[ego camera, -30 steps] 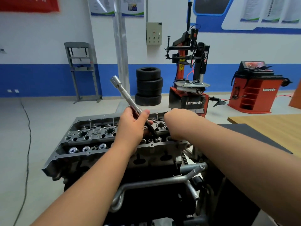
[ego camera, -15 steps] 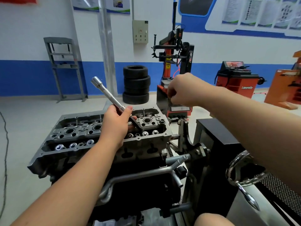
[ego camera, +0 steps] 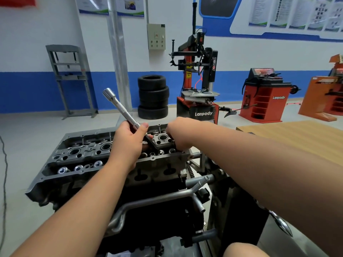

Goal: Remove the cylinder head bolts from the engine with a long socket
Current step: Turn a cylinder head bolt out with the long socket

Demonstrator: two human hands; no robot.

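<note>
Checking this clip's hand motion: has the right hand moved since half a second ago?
Yes. The right hand has come back down from above the cylinder head onto its right end, beside the long socket.

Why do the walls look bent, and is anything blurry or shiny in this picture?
Head view: the wide-angle lens bows the wall pillar and stretches both forearms; bright, even light; glints on the long socket in the left hand; the engine stays sharp, edges soften.
</note>
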